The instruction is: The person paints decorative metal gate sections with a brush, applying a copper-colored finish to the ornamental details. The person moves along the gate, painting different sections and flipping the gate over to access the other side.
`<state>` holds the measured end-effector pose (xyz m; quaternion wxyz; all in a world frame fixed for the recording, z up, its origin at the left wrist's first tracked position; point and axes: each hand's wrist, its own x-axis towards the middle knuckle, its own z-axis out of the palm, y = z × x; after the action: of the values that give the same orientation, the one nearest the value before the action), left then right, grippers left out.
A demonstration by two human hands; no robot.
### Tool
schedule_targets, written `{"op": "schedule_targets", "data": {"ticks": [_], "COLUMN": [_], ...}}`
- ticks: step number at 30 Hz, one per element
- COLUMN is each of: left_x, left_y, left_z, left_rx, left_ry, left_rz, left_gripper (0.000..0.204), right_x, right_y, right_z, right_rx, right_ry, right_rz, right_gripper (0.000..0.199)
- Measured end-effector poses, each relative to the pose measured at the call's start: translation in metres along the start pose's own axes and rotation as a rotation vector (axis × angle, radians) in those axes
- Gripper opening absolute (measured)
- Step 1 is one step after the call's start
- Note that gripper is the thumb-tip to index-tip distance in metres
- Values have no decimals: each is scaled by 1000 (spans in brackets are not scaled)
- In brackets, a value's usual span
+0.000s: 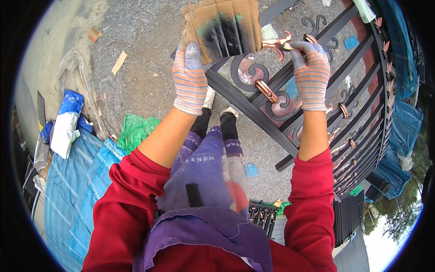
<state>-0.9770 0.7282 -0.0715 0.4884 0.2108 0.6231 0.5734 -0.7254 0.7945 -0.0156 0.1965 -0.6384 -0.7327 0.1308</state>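
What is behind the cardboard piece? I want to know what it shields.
The cardboard, held by the left hand, has gravel ground and a black gate bar around it. Whatever lies directly behind it is covered.

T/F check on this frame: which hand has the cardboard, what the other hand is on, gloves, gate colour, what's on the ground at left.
1. The left hand holds a paint-stained cardboard piece. True.
2. The right hand hangs free. False: it grips a copper-coloured ornament on the gate.
3. Both hands are bare. False: both wear striped knit gloves.
4. The gate bars are white. False: dark, with copper accents.
5. Blue tarp lies at the person's left. True.
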Motion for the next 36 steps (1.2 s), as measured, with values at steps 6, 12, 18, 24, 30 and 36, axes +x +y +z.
{"op": "schedule_targets", "data": {"ticks": [6,12,18,24,30,36], "left_x": [-2,2,7,1,-9,14], "left_y": [-3,-9,-20,1,32,-18], "left_z": [-4,-15,-19,-13,16,-19], "left_rx": [390,191,9,587,-132,562], "left_ry": [-35,-87,-61,-119,-72,-103], "left_rz": [193,97,-38,374,-132,432], "left_gripper": [32,34,31,38,35,30], "right_x": [0,2,0,-45,-83,-83], "right_y": [3,7,16,31,40,39], "right_z": [5,7,-18,-65,-43,-25], "right_rx": [-178,-165,-23,108,121,-136], "right_ry": [-39,-79,108,229,80,-64], "right_rz": [77,-9,186,461,507,459], "right_gripper": [12,14,15,13,15,15]}}
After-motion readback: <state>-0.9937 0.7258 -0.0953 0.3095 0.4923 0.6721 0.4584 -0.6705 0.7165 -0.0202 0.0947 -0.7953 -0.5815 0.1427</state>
